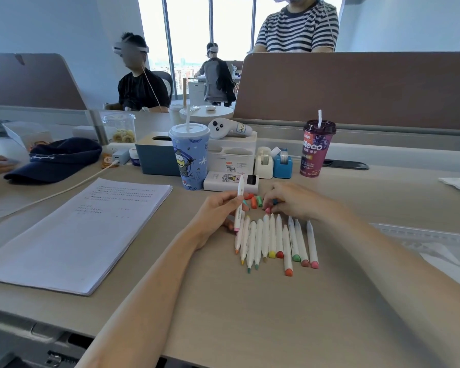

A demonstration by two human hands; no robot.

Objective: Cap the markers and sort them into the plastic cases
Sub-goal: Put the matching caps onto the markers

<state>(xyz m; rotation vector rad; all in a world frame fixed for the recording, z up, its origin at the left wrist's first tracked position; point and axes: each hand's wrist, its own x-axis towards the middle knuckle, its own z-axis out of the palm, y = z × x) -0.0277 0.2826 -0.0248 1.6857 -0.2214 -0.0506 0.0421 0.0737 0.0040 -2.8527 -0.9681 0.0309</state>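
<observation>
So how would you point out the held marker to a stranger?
Find the row of white markers lying on the desk. At its left end the left hand holds one marker. It alone stands up; the others lie flat.

left hand [219, 211] around upright marker [239, 205]

Bare desk [250, 314] near; cup [189, 155], white box [230, 181] crowd behind caps [254, 201]; right perhaps plastic.

Desk [223, 314] w/ marker row [272, 240], loose caps [254, 201], paper stack [77, 235].
</observation>
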